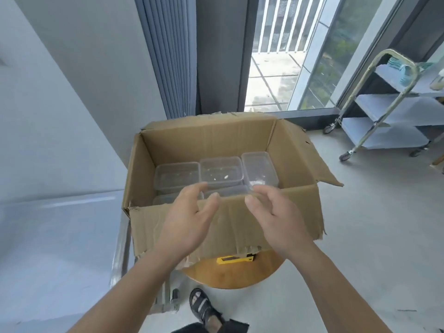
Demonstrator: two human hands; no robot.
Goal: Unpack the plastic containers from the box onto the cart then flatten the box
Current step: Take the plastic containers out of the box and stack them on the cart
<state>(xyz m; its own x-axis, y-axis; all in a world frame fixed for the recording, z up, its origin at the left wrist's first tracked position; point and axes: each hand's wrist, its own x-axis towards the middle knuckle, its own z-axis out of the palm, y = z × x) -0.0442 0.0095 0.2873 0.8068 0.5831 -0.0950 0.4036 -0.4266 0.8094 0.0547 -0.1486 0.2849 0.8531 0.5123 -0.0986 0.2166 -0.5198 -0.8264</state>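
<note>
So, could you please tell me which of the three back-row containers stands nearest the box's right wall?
The rightmost container, beside that wall; the middle container and left container sit farther left.

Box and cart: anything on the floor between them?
Nothing. In the head view, the floor between the box and the cart is bare.

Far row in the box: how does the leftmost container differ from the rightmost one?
The leftmost container lies with its long side across the cardboard box; the rightmost container is turned, its long side running front to back. The leftmost container stops short of the far wall, while the rightmost container reaches closer to it. Both are clear, rectangular plastic.
</note>
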